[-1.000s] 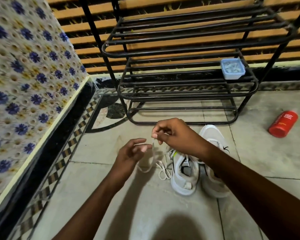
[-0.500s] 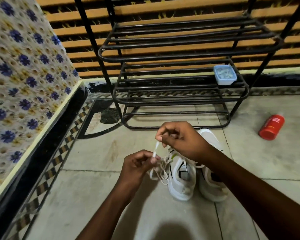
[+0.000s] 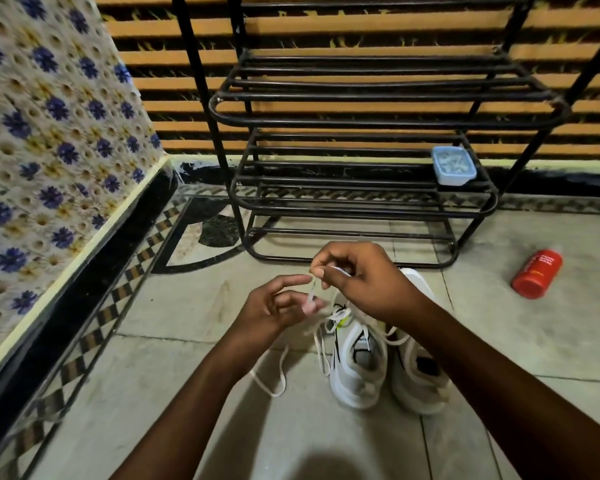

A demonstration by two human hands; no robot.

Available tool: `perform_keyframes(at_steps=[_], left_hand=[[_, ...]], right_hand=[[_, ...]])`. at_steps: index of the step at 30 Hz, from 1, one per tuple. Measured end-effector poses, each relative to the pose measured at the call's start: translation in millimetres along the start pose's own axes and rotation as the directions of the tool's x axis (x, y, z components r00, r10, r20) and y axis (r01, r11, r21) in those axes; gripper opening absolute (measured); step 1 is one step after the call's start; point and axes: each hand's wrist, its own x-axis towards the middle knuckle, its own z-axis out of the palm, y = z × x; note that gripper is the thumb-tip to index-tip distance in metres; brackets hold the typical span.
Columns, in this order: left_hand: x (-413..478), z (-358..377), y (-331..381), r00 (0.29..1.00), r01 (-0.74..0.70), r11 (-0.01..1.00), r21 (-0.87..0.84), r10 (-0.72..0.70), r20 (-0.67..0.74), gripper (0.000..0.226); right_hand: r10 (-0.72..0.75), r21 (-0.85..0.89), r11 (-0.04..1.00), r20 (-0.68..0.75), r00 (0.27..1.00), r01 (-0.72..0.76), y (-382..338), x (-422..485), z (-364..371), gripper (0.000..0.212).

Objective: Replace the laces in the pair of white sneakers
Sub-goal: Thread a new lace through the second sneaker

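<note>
Your left hand (image 3: 274,311) has let go of its pinch, and its fingers now lie spread beside the lace (image 3: 312,294) tip. Your right hand (image 3: 364,282) pinches the tip alone. Slack trails to the sneakers (image 3: 359,382) on the floor before the rack (image 3: 361,109). You're likely readying the tip for threading.

A pair of white fabric sneakers with black side stripes (image 3: 359,375) stands side by side on the tiled floor (image 3: 187,393), heels toward the person. A loose white flat shoelace (image 3: 312,291) rises from the left one, its tip pinched by the right hand (image 3: 364,282); one loop lies on the floor.
</note>
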Motion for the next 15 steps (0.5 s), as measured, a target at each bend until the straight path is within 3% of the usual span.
perform_keyframes(at_steps=[3,5,6,7,8,9,10,11,12,14,15], left_hand=[[2,4,-3,0.994,-0.088,0.995,-0.055,0.084,-0.067,0.009],[1,-7,-17,0.981,-0.035,0.996,0.081,0.05,-0.186,0.021],[0,-13,-24,0.967,0.033,0.972,0.235,0.028,-0.253,0.026],[-1,-21,-30,0.948,0.134,0.889,0.439,0.014,-0.318,0.028],[-4,-27,-35,0.928,0.263,0.739,0.62,-0.02,-0.371,0.027],[-7,-30,-36,0.902,0.373,0.583,0.722,-0.044,-0.43,0.024],[-10,-30,-34,0.887,0.41,0.516,0.752,-0.033,-0.461,0.018],[-12,-26,-31,0.906,0.357,0.569,0.741,-0.018,-0.422,0.013],[-12,-22,-27,0.948,0.224,0.698,0.68,0.007,-0.319,0.018],[-12,-2,-12,1.0,0.007,0.956,0.292,0.001,-0.026,0.04],[-12,6,-6,0.997,-0.014,0.994,0.108,0.006,0.076,0.045]], right_hand=[[0.025,0.019,1.0,-0.022,0.999,-0.024,-3,-3,-12,0.009],[0.045,0.01,0.999,-0.043,0.998,-0.045,-3,-6,-21,0.009],[0.053,0.001,0.999,-0.055,0.997,-0.053,-2,-9,-25,0.008],[0.059,-0.004,0.998,-0.067,0.996,-0.06,-2,-10,-28,0.008],[0.065,-0.009,0.998,-0.075,0.995,-0.066,-2,-14,-30,0.008],[0.066,-0.018,0.998,-0.076,0.995,-0.068,-3,-15,-31,0.009],[0.066,-0.032,0.997,-0.069,0.995,-0.069,-4,-17,-30,0.009],[0.065,-0.049,0.996,-0.05,0.997,-0.068,-6,-18,-27,0.01],[0.062,-0.067,0.996,-0.027,0.998,-0.064,-7,-19,-25,0.01],[0.05,-0.096,0.994,0.003,0.999,-0.049,-10,-18,-19,0.009],[0.041,-0.103,0.994,0.006,0.999,-0.04,-11,-18,-18,0.009]])
